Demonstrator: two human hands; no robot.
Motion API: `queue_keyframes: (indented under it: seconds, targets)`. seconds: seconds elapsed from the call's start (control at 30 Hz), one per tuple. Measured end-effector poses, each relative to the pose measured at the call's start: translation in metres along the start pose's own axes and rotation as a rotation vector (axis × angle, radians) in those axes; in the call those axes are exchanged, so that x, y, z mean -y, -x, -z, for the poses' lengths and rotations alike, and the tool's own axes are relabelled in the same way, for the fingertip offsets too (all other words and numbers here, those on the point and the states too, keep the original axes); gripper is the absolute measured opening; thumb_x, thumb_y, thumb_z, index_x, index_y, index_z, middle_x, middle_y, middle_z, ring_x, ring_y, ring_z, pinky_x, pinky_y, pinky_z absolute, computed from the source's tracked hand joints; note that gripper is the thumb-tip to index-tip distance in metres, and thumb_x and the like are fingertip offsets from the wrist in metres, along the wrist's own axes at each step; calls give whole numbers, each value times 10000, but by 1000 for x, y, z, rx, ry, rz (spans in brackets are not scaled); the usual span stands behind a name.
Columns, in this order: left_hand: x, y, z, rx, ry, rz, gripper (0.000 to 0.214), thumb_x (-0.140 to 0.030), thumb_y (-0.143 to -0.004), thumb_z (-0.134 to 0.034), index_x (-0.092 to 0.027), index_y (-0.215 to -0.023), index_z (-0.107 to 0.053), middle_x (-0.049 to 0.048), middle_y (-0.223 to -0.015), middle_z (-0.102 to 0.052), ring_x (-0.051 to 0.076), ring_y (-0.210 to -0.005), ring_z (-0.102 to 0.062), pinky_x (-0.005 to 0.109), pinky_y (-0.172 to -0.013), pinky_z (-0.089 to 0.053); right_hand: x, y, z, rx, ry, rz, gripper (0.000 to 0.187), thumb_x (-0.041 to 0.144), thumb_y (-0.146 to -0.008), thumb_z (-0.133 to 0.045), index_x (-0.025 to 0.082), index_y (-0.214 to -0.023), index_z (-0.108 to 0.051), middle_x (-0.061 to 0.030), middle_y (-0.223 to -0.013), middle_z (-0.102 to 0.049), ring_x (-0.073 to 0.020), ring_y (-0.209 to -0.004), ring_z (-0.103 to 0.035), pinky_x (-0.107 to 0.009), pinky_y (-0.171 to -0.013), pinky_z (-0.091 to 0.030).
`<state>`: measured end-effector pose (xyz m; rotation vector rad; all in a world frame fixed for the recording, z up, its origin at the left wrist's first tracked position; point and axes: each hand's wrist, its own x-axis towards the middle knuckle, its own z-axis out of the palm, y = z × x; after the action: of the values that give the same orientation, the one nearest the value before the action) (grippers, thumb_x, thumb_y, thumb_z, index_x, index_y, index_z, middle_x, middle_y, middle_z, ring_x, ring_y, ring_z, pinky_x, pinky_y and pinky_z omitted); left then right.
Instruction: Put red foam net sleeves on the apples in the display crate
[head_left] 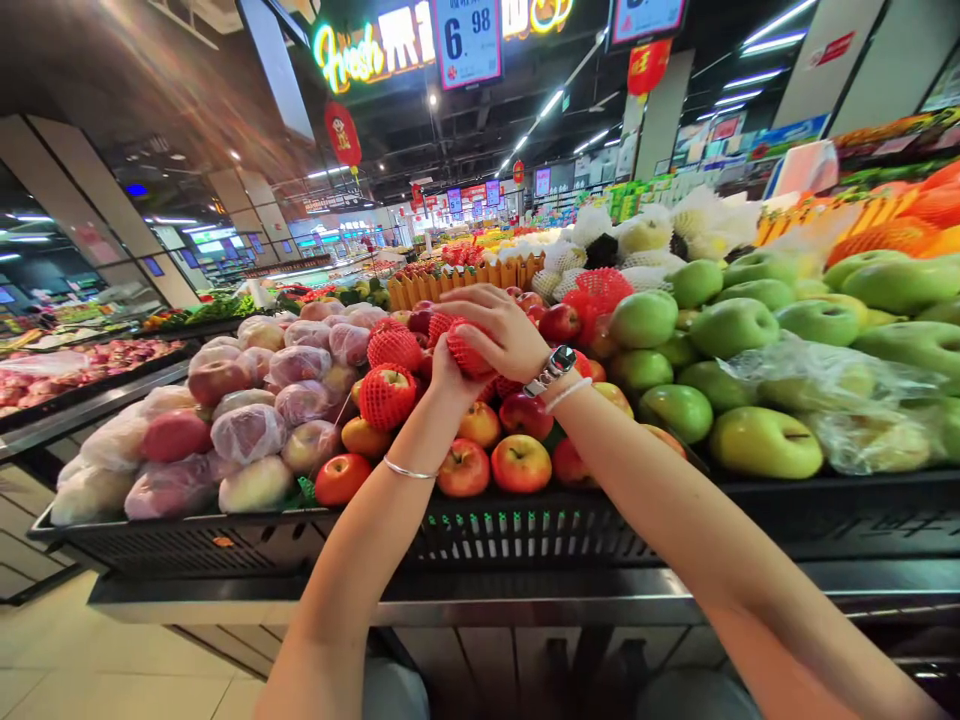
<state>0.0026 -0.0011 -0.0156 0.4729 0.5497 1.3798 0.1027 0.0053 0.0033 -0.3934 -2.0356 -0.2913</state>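
My left hand and my right hand meet over a heaped fruit display, both closed around a red apple in a red foam net. My right hand lies on top of it, and my left hand cups its lower side, with those fingers hidden. Just left of them sit two more netted red apples. Loose red apples lie below my wrists. Large green apples are heaped to the right, and apples in clear bags to the left.
The fruit sits in a black slatted display bin with a metal ledge below it. Behind stand a low wooden crate edge and white-netted fruit. Further produce stands line a tiled supermarket aisle, under hanging price signs.
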Motion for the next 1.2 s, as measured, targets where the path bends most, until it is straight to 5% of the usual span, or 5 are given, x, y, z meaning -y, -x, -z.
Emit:
queue_keyframes:
  seconds: [0.23,0.57,0.9,1.07,1.2]
  targets:
    - [-7,12,-11,-3,-6,-71,389,-382,-958,-337,-179,-834,-644,21,-737,-705,168,-695,-679,286,-688,-541,-6,1,-12,-161,-259,-169,574,562,-999,-286,153,-1007,-689,-97,-1000,-707,-199,-972,-656,-343,-893,-483]
    - [-6,15,-18,38,-75,42,431,-428,-985,-325,-168,-855,-643,16,-687,-687,139,-646,-646,232,-623,-511,-4,1,-2,-198,20,-153,428,370,-967,-348,138,-872,-695,-99,-878,-711,-191,-814,-650,-311,-740,-458]
    - [-3,9,-7,-13,3,-112,352,-410,-966,-359,-203,-916,-639,-25,-723,-651,120,-673,-633,214,-653,-503,2,-2,-1,223,175,-34,425,406,-943,-409,129,-1049,-713,-136,-1070,-685,-257,-956,-606,-401,-866,-453]
    - [-1,9,-7,-12,0,-86,370,-379,-959,-331,-181,-877,-632,7,-721,-680,148,-671,-648,262,-673,-525,-3,1,0,-5,-135,24,628,567,-986,-231,156,-1290,-596,-135,-1315,-590,-253,-1222,-539,-439,-1032,-399]
    - [-7,12,-10,0,-32,-54,370,-382,-950,-350,-180,-823,-632,15,-688,-684,160,-650,-646,280,-668,-529,-5,1,0,-71,-237,-73,611,570,-990,-244,159,-1095,-684,-113,-1111,-689,-213,-1038,-638,-377,-924,-469]
